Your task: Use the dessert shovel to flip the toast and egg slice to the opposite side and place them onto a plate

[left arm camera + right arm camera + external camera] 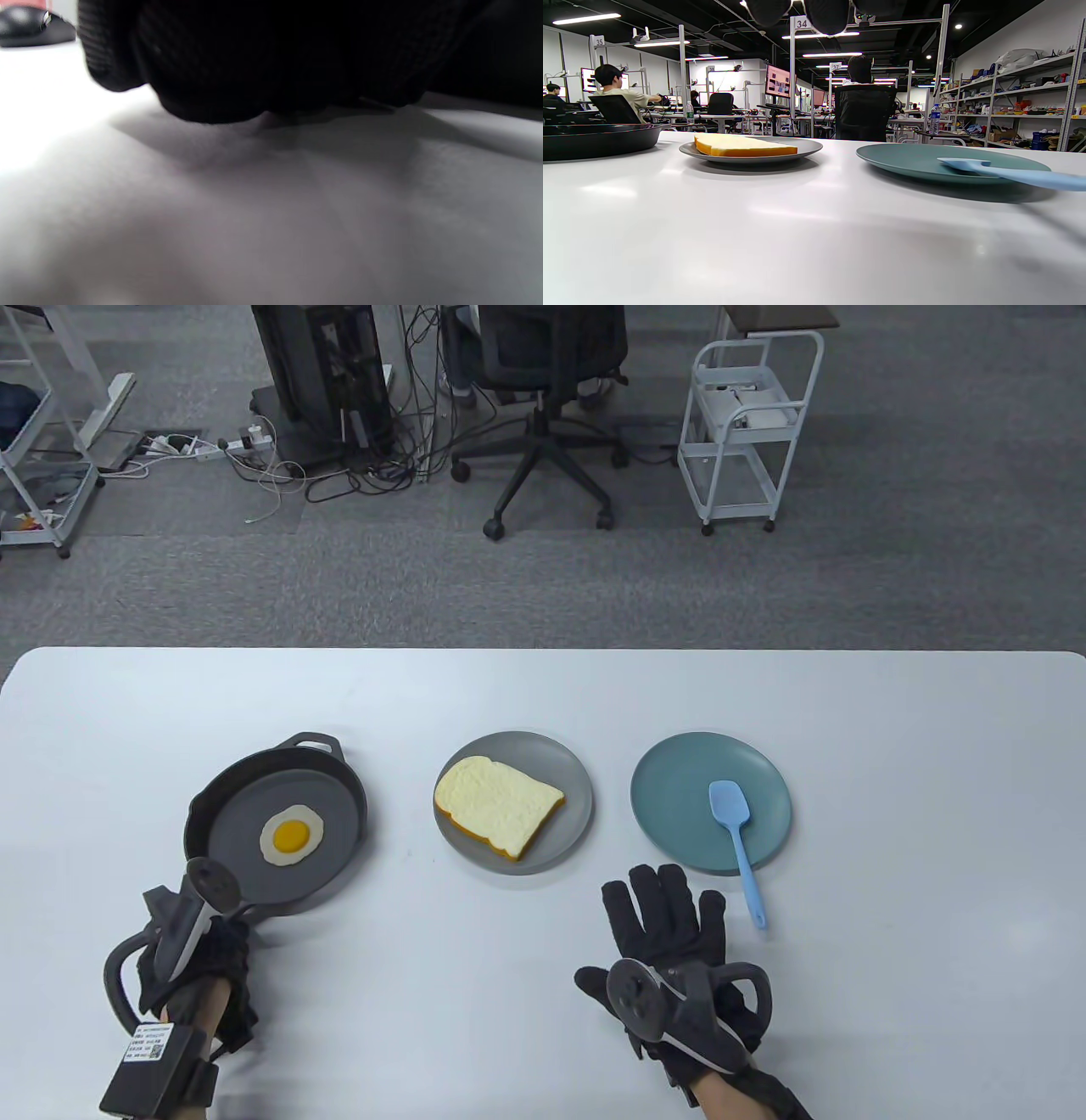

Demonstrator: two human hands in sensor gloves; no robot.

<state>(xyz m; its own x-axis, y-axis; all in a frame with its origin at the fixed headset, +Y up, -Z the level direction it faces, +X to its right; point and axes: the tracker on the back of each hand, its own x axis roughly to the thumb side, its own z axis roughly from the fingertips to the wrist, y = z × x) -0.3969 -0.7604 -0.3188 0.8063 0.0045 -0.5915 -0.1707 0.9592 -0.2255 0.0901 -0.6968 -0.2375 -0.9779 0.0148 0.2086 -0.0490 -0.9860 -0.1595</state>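
The shovel (pixel 736 838) is found lying with its blade on the blue plate (pixel 670 780) and its handle run out over the near rim onto the table (pixel 543 687), the handle end pointed toward the person and a touch to the right. The right hand (pixel 670 937) is laid flat on the table, fingers stretched out straight, nothing held; its fingertips are placed just left of that handle, so this hand is judged much the nearer. In the right wrist view the shovel is seen low at the right, over the plate's rim. The left hand (pixel 199 959) is set at the pan's (pixel 280 823) handle, but whether the handle is gripped cannot be told: the fingers are hidden under the tracker and the left wrist view is dark and blurred. The egg (pixel 292 836) is seen in the pan, the toast (pixel 496 806) on the grey plate (pixel 568 780) between pan and blue plate. A short reach rightward along the handle's line is what the pick-up seems to call for.
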